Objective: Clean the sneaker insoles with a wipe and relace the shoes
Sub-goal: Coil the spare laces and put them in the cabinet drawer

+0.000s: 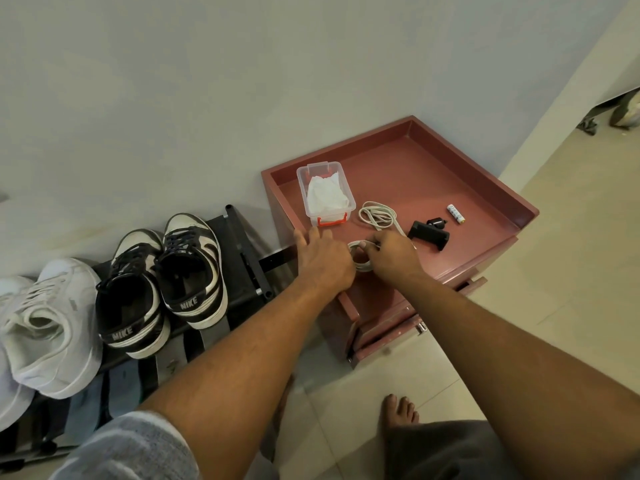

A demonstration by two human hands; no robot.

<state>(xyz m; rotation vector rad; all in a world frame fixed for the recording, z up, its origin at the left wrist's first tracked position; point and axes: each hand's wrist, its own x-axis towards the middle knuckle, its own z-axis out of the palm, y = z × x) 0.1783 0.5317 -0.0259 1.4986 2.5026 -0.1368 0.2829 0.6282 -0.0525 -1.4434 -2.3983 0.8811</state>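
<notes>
Two black-and-white sneakers (162, 285) stand laced on a dark shoe rack (249, 258), heels toward me. A clear plastic box (313, 174) with white wipes (327, 195) sits on the red cabinet top (433, 174). One coiled white lace (378, 213) lies beside the box. A second white lace coil (360, 263) lies at the cabinet's front edge between my hands. My right hand (393, 254) pinches this coil with curled fingers. My left hand (322, 259) rests flat on the cabinet top just left of the coil, fingers stretched toward the box.
A pair of white sneakers (48, 323) sits at the rack's left end. A black gadget (429, 233) and a small battery (455, 213) lie on the cabinet top. The cabinet has raised rims and drawers below. My bare foot (400, 410) stands on the tiled floor.
</notes>
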